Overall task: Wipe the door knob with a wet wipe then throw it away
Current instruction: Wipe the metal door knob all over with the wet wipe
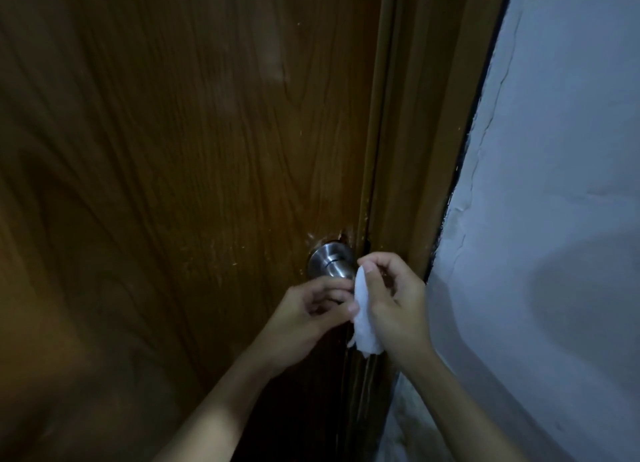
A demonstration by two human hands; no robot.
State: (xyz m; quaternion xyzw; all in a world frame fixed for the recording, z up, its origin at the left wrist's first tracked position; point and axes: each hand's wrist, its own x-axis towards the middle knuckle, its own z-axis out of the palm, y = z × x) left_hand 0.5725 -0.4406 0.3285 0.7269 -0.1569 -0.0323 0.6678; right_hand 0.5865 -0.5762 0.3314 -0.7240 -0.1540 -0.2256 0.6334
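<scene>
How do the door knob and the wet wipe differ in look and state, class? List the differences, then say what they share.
1. The door knob is shiny, brushed metal; the wet wipe is white, soft and crumpled.
2. The door knob is fixed to the wooden door; the wet wipe hangs loosely.
3. The door knob is bare; the wet wipe is pinched by the right hand, with the left hand touching its edge.

Shared: both sit near the door's edge.

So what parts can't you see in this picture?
- Head view: the front of the door knob is hidden behind the left hand and the wipe.
- The bottom of the door is cut off by the picture's edge.
- Whether the wipe is wet cannot be told; the right hand covers part of it.
</scene>
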